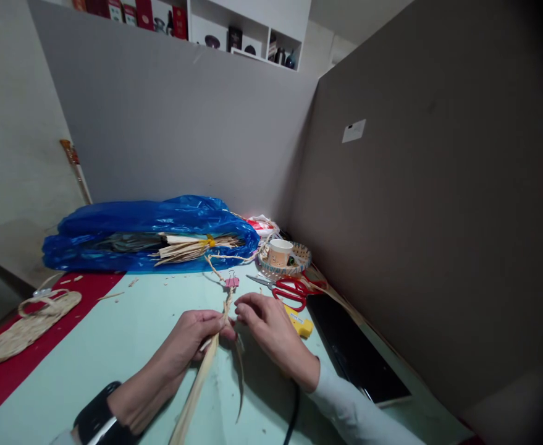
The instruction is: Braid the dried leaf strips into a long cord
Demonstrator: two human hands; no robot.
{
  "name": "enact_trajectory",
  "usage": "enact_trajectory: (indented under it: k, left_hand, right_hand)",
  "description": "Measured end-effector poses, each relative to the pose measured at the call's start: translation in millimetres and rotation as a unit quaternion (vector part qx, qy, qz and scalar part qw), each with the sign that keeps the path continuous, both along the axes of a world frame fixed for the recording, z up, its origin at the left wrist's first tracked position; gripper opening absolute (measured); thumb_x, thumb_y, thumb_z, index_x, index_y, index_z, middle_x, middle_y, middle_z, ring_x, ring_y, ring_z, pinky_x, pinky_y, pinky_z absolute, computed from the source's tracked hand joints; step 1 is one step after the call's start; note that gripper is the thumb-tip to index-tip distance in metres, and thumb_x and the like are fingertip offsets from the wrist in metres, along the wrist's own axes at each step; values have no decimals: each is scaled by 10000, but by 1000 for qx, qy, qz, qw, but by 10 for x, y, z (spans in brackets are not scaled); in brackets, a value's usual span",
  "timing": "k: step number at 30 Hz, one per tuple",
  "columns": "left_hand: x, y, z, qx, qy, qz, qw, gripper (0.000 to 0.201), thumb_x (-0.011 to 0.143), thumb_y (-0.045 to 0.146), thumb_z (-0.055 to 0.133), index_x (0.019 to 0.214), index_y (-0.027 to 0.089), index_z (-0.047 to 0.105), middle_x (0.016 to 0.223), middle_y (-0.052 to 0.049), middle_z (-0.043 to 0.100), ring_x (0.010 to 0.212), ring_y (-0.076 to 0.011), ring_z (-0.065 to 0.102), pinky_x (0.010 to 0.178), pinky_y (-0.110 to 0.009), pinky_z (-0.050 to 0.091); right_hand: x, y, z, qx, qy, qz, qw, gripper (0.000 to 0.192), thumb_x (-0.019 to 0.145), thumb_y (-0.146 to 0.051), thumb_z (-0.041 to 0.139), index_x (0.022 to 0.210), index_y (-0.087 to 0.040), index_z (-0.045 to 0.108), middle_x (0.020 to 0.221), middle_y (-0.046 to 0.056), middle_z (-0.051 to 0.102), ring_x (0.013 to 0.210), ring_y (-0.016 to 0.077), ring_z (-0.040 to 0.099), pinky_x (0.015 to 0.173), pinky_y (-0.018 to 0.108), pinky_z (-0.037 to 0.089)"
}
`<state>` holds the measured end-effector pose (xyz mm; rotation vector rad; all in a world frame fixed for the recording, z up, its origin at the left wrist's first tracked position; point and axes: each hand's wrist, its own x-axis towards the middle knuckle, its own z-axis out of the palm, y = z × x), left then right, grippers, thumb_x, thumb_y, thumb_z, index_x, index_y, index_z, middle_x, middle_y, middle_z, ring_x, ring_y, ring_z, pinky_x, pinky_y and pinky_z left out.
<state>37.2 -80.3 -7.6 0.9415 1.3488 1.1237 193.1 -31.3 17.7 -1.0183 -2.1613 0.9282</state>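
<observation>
A pale straw braid [228, 299] runs down from a pink binder clip [232, 282] on the tabletop. My left hand [196, 334] is closed, pinching the lower end of the braid between thumb and fingers. From this grip a long, flat straw strand [197, 389] hangs toward the near edge. A thinner strand [240, 377] dangles to its right. My right hand [271, 324] hovers just right of the braid with fingers bent and slightly apart; I see nothing held in it. A yellow tool [301, 324], partly covered by that hand, lies behind it.
Red-handled scissors [290, 292] lie beyond my right hand, near a woven basket [304, 256] with a paper cup [280, 252]. A blue plastic bag [146, 216] holds straw bundles [192, 248]. A woven sandal [34, 324] is at left, a black panel [354, 352] at right. Grey partitions enclose the table.
</observation>
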Motion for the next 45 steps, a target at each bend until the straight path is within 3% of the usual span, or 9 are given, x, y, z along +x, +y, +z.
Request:
enact_trajectory:
  k: [5,8,11,15,21,26,30,34,45]
  left_hand:
    - [54,-14,60,20,-22,-16,999,259,658,382,694,696,129,655,541,10,610,447,-74,450,420,-183,181]
    - [69,-33,60,34,-16,-26,999,267,682,385,675,718,123,632,506,16,596,401,-49,368,415,-190,134]
    - [65,-55,49,38,-4,-24,999,265,721,388,637,804,143,583,462,59,550,385,-41,321,424,-182,127]
    - [50,-37,17,34,20,-16,999,292,720,354,588,937,199,469,528,48,630,406,-71,422,424,-175,169]
    - [23,-5,-18,22,108,-15,994,275,661,424,515,834,220,449,613,-24,687,511,-171,584,461,-231,330]
    - [-7,-96,104,89,271,-1,959,152,761,354,468,690,230,519,653,-27,653,687,-231,578,654,-315,365]
    - [23,-147,191,121,383,13,916,237,805,291,458,591,235,543,590,-12,576,623,-225,506,633,-318,290]
    - [98,-196,223,133,428,32,893,247,810,290,478,611,220,607,657,-56,627,679,-245,534,666,-328,296]
    - [147,-154,90,92,338,84,933,320,827,406,421,644,204,589,493,30,500,468,-167,480,457,-258,351]
  right_hand:
    - [-109,85,-192,-89,-2,74,993,238,902,-199,439,763,-139,623,699,18,637,641,123,582,565,195,399]
    - [-149,92,-253,-113,-5,74,991,255,926,-213,386,759,-150,568,597,-17,544,516,99,507,500,191,369]
    - [-144,103,-241,-102,-12,69,992,249,915,-221,424,703,-164,541,571,-40,488,493,85,433,500,195,324]
    - [-126,111,-207,-76,-18,72,994,310,902,-195,444,600,-159,506,572,-37,489,535,84,414,526,205,291]
    - [-109,73,-198,-39,-23,63,997,360,894,-218,478,545,-149,532,514,-41,471,523,87,398,535,218,275]
    - [-99,37,-200,-22,-12,33,999,332,872,-226,496,568,-139,597,500,-34,488,504,87,399,515,216,269]
    - [-111,32,-227,-36,-2,28,999,325,849,-223,488,557,-137,604,491,-26,508,474,85,404,480,211,269]
    - [-117,25,-235,-39,3,19,999,333,831,-226,485,531,-139,602,469,-24,485,461,87,388,464,216,256]
    - [-118,37,-281,-23,28,16,999,324,787,-212,506,471,-155,470,471,-52,291,490,86,249,470,251,162]
